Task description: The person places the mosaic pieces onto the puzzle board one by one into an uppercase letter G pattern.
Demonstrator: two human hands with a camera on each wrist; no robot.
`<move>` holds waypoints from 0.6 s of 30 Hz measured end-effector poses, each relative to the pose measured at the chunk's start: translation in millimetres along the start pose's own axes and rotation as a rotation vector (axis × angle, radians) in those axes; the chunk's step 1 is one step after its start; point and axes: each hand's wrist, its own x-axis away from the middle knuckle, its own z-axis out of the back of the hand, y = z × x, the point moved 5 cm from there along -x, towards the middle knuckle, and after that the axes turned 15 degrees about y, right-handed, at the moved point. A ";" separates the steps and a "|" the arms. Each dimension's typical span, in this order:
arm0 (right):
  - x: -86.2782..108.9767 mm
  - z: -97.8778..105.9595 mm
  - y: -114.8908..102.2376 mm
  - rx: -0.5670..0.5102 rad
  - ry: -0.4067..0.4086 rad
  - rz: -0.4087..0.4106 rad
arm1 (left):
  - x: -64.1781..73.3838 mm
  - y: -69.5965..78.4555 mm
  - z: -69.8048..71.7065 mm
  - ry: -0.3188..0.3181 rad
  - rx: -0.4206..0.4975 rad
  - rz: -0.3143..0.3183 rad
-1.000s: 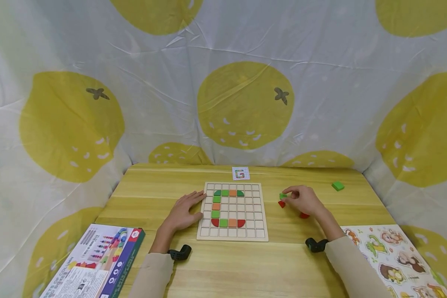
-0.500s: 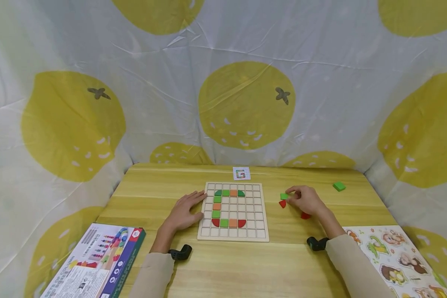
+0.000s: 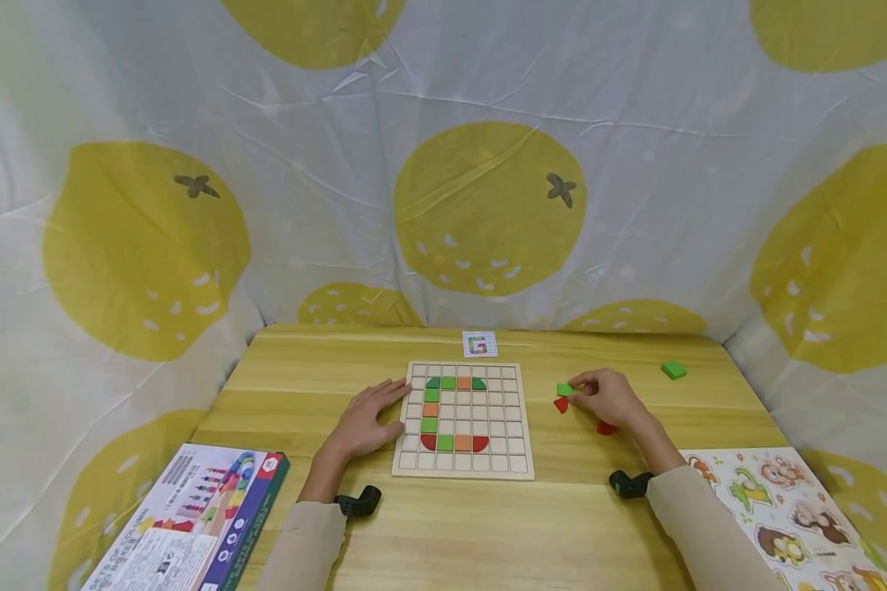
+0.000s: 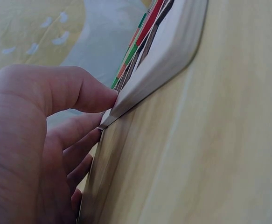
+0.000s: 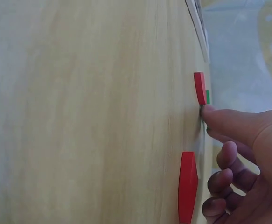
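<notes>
My left hand (image 3: 365,420) rests along the left edge of the wooden grid board (image 3: 498,469); in the left wrist view the thumb (image 4: 98,95) touches the board's edge. Green, orange and red tiles form a C-like outline in the grid. My right hand (image 3: 609,400) is low over the table, thumb and forefinger at the right side of a green square tile (image 3: 564,390). A red piece (image 5: 199,88) lies just beside the thumb, and another red piece (image 5: 188,186) is under the palm side. Whether the fingertips pinch the green tile is hidden.
A pattern card (image 3: 480,344) showing a G shape lies behind the board. Another green block (image 3: 674,369) is at the far right. A toy box (image 3: 192,517) stands at the left front, and an animal picture board (image 3: 791,513) lies at the right front.
My right hand's fingertips have shifted slightly right from the green tile, which stays in place with the red piece. The left hand and board hold still.
</notes>
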 end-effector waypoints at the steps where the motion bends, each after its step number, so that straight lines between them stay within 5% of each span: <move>1: 0.2 0.4 -0.7 -0.001 0.002 0.000 | 0.0 0.2 0.0 -0.002 -0.001 0.000; 18: 10.7 -5.0 -35.3 -0.062 0.037 0.029 | -0.4 0.1 -0.3 -0.003 0.005 -0.007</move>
